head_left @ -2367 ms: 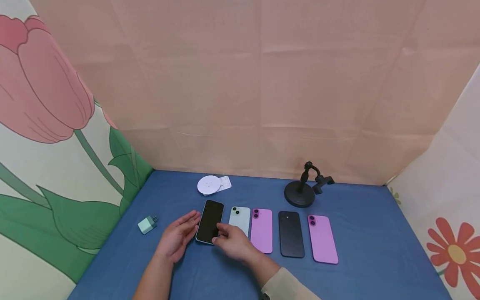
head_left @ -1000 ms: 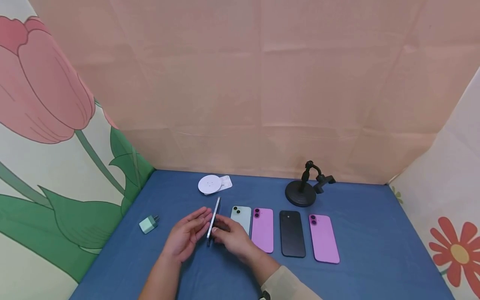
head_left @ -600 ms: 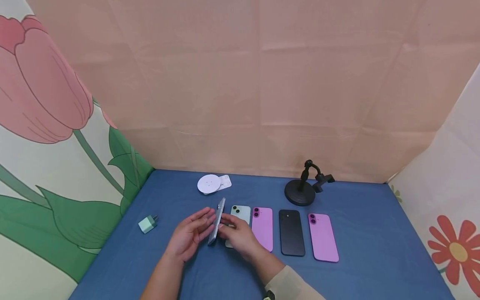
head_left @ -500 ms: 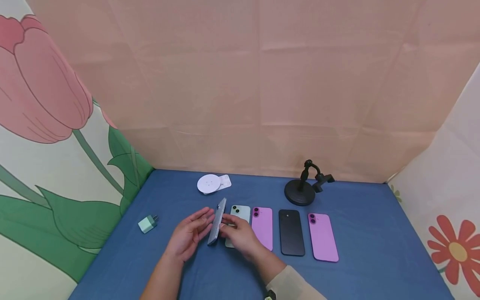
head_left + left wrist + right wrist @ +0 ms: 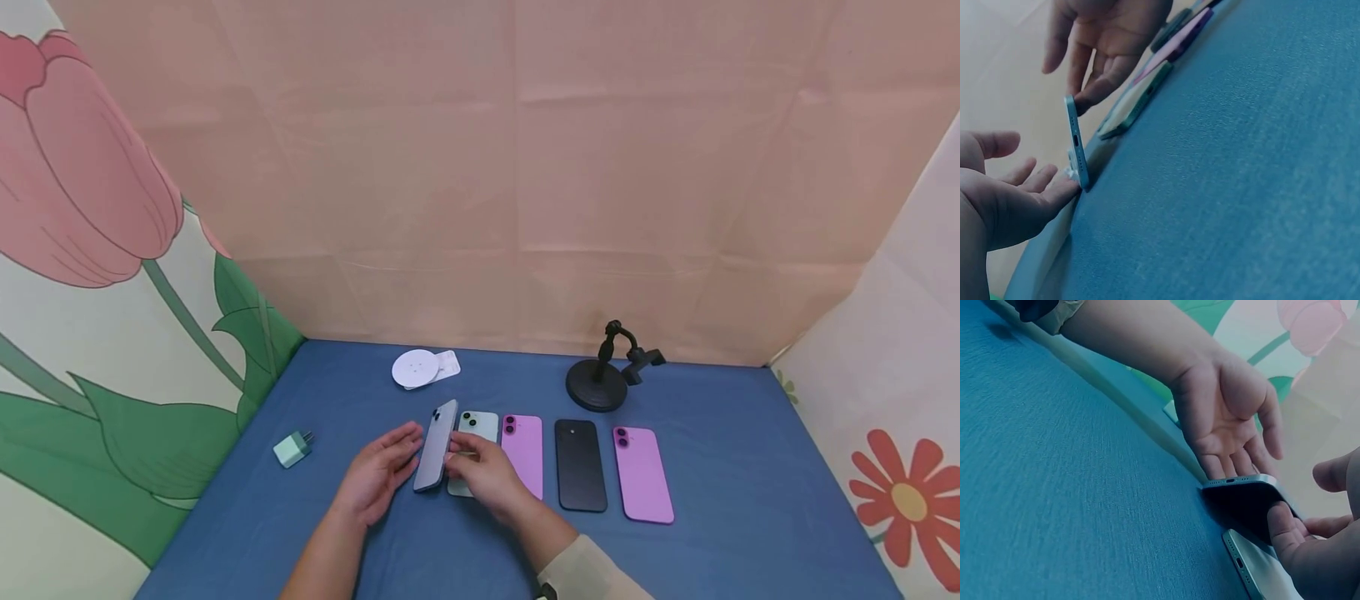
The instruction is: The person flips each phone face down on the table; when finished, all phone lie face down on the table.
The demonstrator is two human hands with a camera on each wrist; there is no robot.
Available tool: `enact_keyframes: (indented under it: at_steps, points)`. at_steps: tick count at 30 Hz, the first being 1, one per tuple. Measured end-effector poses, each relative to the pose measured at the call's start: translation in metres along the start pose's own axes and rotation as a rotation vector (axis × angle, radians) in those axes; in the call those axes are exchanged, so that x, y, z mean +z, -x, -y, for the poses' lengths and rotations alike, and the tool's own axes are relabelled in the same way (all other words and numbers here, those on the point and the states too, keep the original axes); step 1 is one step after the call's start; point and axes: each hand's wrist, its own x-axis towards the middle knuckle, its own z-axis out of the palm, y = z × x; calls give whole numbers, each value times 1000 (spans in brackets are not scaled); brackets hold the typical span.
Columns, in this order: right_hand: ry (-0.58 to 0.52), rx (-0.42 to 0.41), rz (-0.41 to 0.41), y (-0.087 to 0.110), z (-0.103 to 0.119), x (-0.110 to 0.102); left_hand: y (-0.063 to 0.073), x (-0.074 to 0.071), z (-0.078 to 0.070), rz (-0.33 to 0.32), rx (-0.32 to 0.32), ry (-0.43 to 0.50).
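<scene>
A smartphone (image 5: 435, 446) with a pale bluish back stands tilted on its left long edge, its back towards the left and up. My right hand (image 5: 487, 477) holds it by the raised right edge; in the right wrist view the fingertips (image 5: 1280, 515) rest against the dark screen side. On the other side my left hand (image 5: 378, 475) lies palm up with fingers extended, and in the left wrist view the fingertips touch the phone's lower edge. Just right of the tilted phone lies a pale green phone (image 5: 480, 423), face down and partly hidden by my right hand.
Rightward in the row lie a pink phone (image 5: 523, 454), a black phone (image 5: 580, 465) and another pink phone (image 5: 643, 475). Behind them stands a black phone stand (image 5: 597, 385). A white round disc (image 5: 415, 367) lies at the back; a charger plug (image 5: 291, 450) sits at left.
The phone lay screen up, then was lifted onto its edge and turned over, so its pale back now shows. My right hand has shifted slightly right, lowering the raised edge. Other phones have stayed put.
</scene>
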Motion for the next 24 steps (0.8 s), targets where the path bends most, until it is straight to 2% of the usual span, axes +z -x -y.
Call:
enact_keyframes:
  at_steps: [12, 24]
  points:
    - [48, -4, -10, 2, -6, 0, -1, -4, 3, -26, -33, 9]
    - [73, -18, -9, -2, -3, 10, 0, -13, 1, -48, -36, 4]
